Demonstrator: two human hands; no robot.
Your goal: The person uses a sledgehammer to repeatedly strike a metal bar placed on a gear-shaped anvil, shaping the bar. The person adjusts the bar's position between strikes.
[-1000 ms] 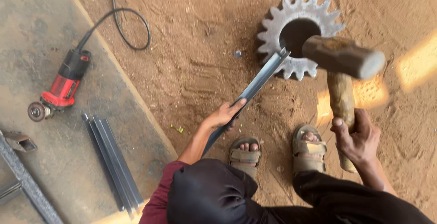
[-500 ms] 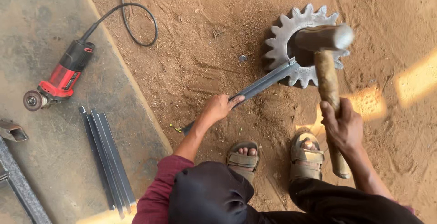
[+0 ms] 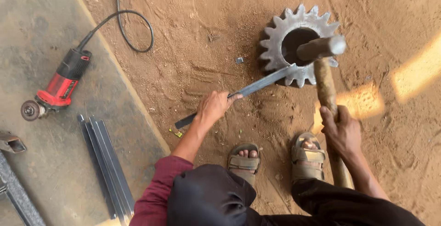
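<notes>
The big toothed gear (image 3: 298,42) lies flat on the sandy ground at the far right, its bore open and dark; across its near rim rests the tip of the flat steel strip (image 3: 259,84), which runs down and left toward me; my sledgehammer (image 3: 324,70) stands over the gear with its head at the edge of the bore (whether it touches the strip's tip I cannot tell), the wooden handle running back to me. My right hand (image 3: 341,132) is wrapped tight around that handle; my left hand (image 3: 212,107) is clenched on the strip near its middle, pinning it steady. The strip looks straight apart from its tip, so I judge the hammering only partly done. On the concrete at the left lie more strips (image 3: 105,161) untouched, and the red angle grinder (image 3: 57,88) idle beyond them.
</notes>
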